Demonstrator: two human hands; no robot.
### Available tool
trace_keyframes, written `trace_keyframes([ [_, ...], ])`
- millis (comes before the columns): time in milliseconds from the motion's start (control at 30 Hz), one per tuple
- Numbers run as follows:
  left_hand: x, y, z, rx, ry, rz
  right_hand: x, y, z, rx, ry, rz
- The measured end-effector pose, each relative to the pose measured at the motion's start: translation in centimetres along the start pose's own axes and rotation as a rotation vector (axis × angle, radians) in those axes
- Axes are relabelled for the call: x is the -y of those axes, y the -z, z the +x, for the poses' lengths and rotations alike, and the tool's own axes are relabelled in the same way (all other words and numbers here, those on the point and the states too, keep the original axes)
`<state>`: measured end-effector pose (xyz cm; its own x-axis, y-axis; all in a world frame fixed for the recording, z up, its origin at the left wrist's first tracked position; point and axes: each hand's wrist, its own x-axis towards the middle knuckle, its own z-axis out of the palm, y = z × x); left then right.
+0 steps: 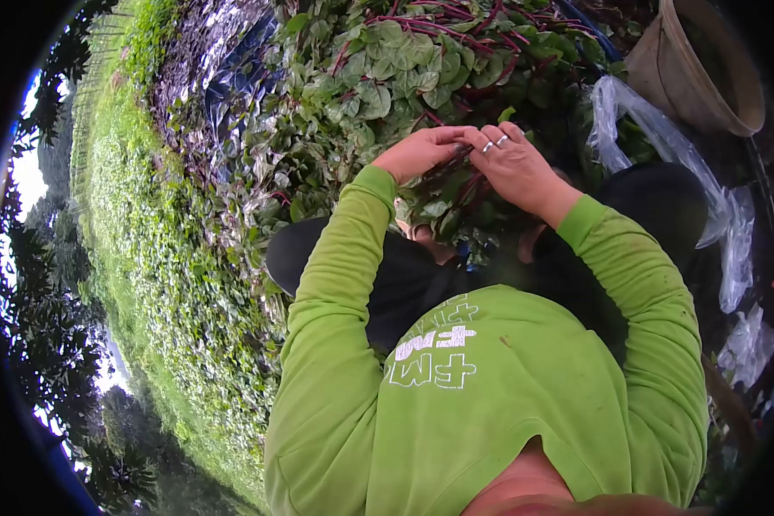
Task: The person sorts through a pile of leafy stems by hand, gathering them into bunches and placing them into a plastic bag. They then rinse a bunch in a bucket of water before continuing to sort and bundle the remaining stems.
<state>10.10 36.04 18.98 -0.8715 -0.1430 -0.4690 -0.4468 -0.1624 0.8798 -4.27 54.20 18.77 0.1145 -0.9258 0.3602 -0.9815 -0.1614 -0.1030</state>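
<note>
My left hand (pixel 420 155) and my right hand (pixel 514 168), which wears two rings, meet at the fingertips in front of my knees. Both are closed around the stems of a bunch of red-stemmed leafy greens (pixel 439 206), whose leaves hang down between my legs. Just what lies between the fingertips is partly hidden. Right beyond my hands is a large heap of the same greens (pixel 396 64), with dark red stems and broad green leaves.
A brown bucket (pixel 675 69) lies tilted at the upper right. Clear plastic bags (pixel 662 142) trail down beside my right knee, and another crumpled plastic piece (pixel 748 346) lies lower. Dark blue sheeting (pixel 241 73) shows at the upper left. Low green plants (pixel 181 284) stretch along the left.
</note>
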Motion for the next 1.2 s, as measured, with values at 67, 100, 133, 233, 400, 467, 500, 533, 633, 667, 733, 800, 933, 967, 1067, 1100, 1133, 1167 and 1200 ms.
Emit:
trace_keyframes([
  [67, 0.1, -0.1, -0.2, 0.028, -0.016, -0.037, 0.0, 0.0, 0.1, -0.013, 0.018, 0.024],
  [100, -0.4, 0.3, -0.3, 0.042, 0.003, 0.025, -0.1, 0.0, 0.0, -0.015, 0.028, 0.045],
  [133, -0.8, 0.6, -0.4, 0.057, 0.026, 0.087, -0.2, 0.0, 0.0, -0.018, 0.038, 0.068],
  [233, -2.2, 0.5, -0.5, 0.015, 0.122, 0.368, -0.2, -0.1, 0.1, -0.089, 0.065, 0.080],
  [400, -0.1, -2.1, 0.9, -0.277, -0.387, 1.231, 0.3, -1.0, -0.1, 0.040, 0.006, 0.038],
  [467, 0.1, -2.3, 0.5, -0.426, -0.445, 1.306, 0.2, -1.2, 0.1, 0.049, -0.014, 0.030],
  [500, 0.0, -2.1, 0.5, -0.474, -0.448, 1.338, 0.0, -1.0, 0.2, 0.057, -0.020, 0.037],
  [533, -0.1, -1.9, 0.4, -0.523, -0.449, 1.370, 0.0, -1.0, 0.4, 0.067, -0.025, 0.046],
  [633, 0.0, 1.8, 0.4, -0.536, -0.293, 1.294, 0.1, -0.5, 0.9, 0.115, -0.036, 0.017],
  [667, 0.3, 3.4, 0.4, -0.544, -0.219, 1.271, 0.3, -0.2, 0.9, 0.167, -0.047, 0.018],
  [733, -0.4, 6.0, -0.3, -0.493, -0.175, 0.757, 0.2, -0.6, 0.8, 0.062, -0.005, 0.013],
  [800, -2.9, 6.9, -1.8, -0.463, -0.041, 0.252, 0.1, -1.1, 0.5, 0.051, 0.019, 0.026],
  [933, -5.9, 9.5, -3.3, -0.604, -0.180, -0.617, 0.1, -1.4, 0.3, 0.118, 0.035, 0.068],
  [967, -6.1, 10.6, -3.4, -0.636, -0.252, -0.828, 0.1, -1.2, 0.3, 0.109, 0.042, 0.075],
  [1067, -2.1, 17.4, -3.5, -0.495, -0.419, -1.147, 0.2, -1.6, 0.0, 0.081, 0.054, 0.084],
  [1100, -0.9, 18.3, -3.7, -0.558, -0.479, -0.813, 0.3, -1.4, 0.1, 0.061, 0.058, 0.100],
  [1133, -0.3, 18.6, -4.1, -0.611, -0.529, -0.475, 0.2, -1.5, 0.0, 0.063, 0.060, 0.092],
  [1167, 0.1, 18.9, -4.4, -0.642, -0.563, -0.332, 0.1, -1.6, -0.1, 0.068, 0.062, 0.085],
  [1200, 0.0, 18.8, -4.9, -0.679, -0.597, -0.191, 0.1, -1.6, -0.1, 0.074, 0.062, 0.079],
])
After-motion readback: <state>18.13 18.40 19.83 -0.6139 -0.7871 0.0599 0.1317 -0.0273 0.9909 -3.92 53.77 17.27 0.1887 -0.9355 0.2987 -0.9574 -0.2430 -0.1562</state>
